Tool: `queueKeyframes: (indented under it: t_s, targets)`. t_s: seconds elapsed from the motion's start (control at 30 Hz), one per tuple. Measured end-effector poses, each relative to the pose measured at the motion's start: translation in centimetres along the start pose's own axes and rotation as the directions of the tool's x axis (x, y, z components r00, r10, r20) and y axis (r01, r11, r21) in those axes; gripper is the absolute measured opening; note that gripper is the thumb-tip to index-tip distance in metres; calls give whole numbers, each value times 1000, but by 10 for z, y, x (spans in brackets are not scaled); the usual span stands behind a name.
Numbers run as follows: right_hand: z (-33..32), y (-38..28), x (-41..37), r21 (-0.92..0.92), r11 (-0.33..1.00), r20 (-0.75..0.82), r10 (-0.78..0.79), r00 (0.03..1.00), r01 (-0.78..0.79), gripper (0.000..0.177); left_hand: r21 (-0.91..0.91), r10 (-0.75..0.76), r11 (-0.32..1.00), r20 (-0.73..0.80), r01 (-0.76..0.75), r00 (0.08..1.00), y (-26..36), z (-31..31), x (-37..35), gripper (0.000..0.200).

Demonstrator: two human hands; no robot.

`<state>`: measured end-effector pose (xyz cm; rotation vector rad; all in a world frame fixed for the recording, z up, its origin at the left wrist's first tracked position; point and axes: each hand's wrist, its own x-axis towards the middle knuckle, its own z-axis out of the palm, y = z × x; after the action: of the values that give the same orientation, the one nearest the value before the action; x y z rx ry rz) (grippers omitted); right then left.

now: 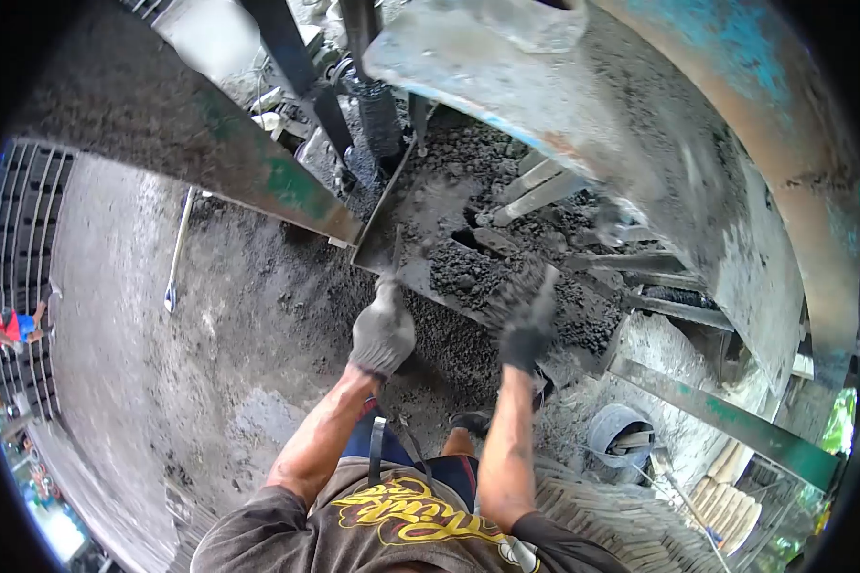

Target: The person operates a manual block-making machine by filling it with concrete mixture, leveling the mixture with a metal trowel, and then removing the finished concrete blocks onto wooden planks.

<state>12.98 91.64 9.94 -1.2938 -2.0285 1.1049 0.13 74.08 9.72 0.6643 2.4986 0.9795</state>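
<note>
My left hand (384, 329), in a grey glove, is closed round the end of a thin dark rod (397, 250) that points up over the edge of a metal tray (377, 229). To its right, my right hand (528, 329), in a dark glove, is smeared by motion above the heap of dark, crumbly material (463, 272). Its fingers cannot be made out, nor can anything they may hold. Loose dark material (449, 339) also lies on the ground below the tray's edge.
Steel beams stand at the upper left (258, 162) and lower right (736, 425). A large metal chute (583, 95) overhangs the heap. A bucket (621, 435) is at lower right, a long-handled tool (180, 248) at left. Another person (14, 329) is at far left.
</note>
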Motion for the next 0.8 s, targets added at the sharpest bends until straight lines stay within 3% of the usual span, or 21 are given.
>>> queueKeyframes:
  t_s: [0.07,0.1,0.13,0.2,0.23,0.27,0.3,0.33,0.4,0.43,0.47,0.5,0.53,0.57,0.6,0.63,0.67,0.73,0.77,0.8]
  targets:
    - [59,-2,35,-13,991,77,-133,988,134,53,-20,68,997,-74,-70,995,9,12,38,56]
    - [83,17,46,-129,951,137,-264,955,282,50,53,121,992,-101,-116,988,9,19,60,55]
    - [79,22,50,-122,949,145,-273,951,291,50,132,186,977,-132,-169,974,9,22,92,55]
    - [48,43,67,-357,850,267,-304,915,387,39,179,197,968,-123,-173,973,25,13,143,52]
    - [19,68,74,-464,726,166,-492,855,508,35,213,205,959,-77,-184,976,29,17,166,50]
    - [-27,72,85,-423,787,294,-350,889,450,35,247,213,948,-33,-199,976,33,22,188,47]
    - [-60,102,98,-536,711,272,-365,890,455,35,205,295,935,5,-289,956,36,32,206,46]
    - [-94,140,115,-708,566,261,-347,901,424,35,158,373,913,48,-376,927,38,46,214,45]
    - [-144,212,152,-935,181,276,-165,947,304,35,73,477,858,256,-509,841,58,78,213,45]
    - [-158,235,163,-954,32,297,-47,954,298,36,54,479,858,268,-510,836,70,97,201,45]
    - [-161,245,163,-938,-88,338,-22,941,335,36,50,455,848,440,-527,774,87,112,181,46]
    - [-154,216,151,-970,99,242,278,930,222,36,47,418,834,597,-550,685,101,122,159,46]
    - [-145,189,121,-890,289,329,-127,936,352,39,43,363,818,735,-574,573,109,125,138,47]
    - [-133,159,81,-755,391,291,-520,803,526,42,-31,411,828,712,-559,569,108,121,115,43]
    - [-113,133,46,-631,671,145,-390,909,389,48,-105,455,833,687,-543,566,104,114,90,40]
    - [-93,107,12,-430,877,-8,-240,971,214,55,-242,533,840,528,-485,661,88,114,70,44]
    - [-61,89,-2,-262,947,-50,-208,977,188,55,-379,565,815,344,-439,750,70,113,53,47]
    - [1,52,-30,106,982,-133,-141,981,156,58,-368,338,892,159,-262,928,28,90,34,49]
    - [32,51,-29,81,985,-68,-149,986,155,54,-346,219,920,56,-186,974,1,84,31,50]
    - [62,49,-27,56,986,-3,-157,988,157,52,-181,152,971,-19,-153,988,-7,72,40,52]
